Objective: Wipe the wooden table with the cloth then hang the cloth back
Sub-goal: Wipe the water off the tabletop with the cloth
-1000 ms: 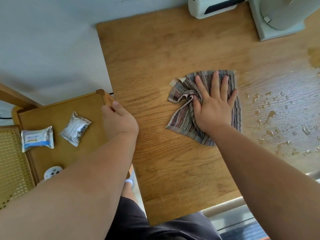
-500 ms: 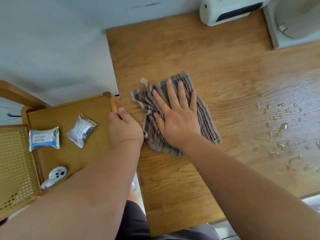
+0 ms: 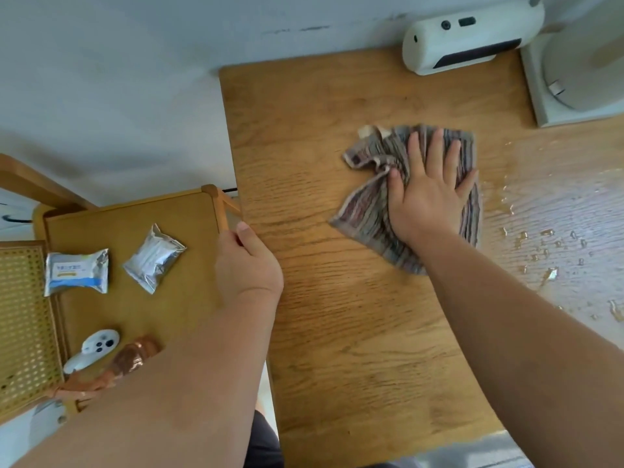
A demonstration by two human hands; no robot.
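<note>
The right hand (image 3: 429, 197) lies flat, fingers spread, pressing the striped cloth (image 3: 368, 211) onto the wooden table (image 3: 337, 332). The cloth bunches by the thumb; a hard push could roll it and smear the water drops (image 3: 547, 244) just right of the palm. A white device (image 3: 466, 42) and a fan base (image 3: 574, 79) stand beyond the fingertips; open board lies wristward. The left hand (image 3: 248, 268) rests at the table's edge, fingers hidden.

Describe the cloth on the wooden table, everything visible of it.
The cloth is a thin striped rag in faded brown, grey and reddish bands with a pale hem. It lies on the wooden table, bunched into folds at its left side and flatter on the right. The right hand presses on it with fingers spread flat. Its right edge sits beside the spilled water drops. It looks slightly blurred.
</note>
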